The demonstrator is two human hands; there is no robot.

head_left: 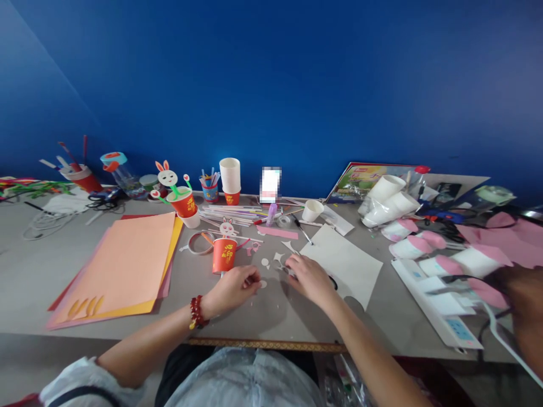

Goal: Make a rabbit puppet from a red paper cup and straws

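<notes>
Our L grip (pixel 235 287) has fingertips pressed tog., just beside a small white disc (pixel 263 284) flat on the tabletop (pixel 254 325); can't tell if it's pinching anything. Our R grip (pixel 311 278) is part-curled, low nr the cut scraps (pixel 278 256); can't tell what, if anything, it's got. Disc's prob. v. light, thin paper, bends/creases easily, hard to lift flat: best take it by the edge w/ fingertips. Red cup (pixel 224 255) prob. light + crushable, so hold gently round the sides, clear of its rabbit face (pixel 227 228).
</notes>
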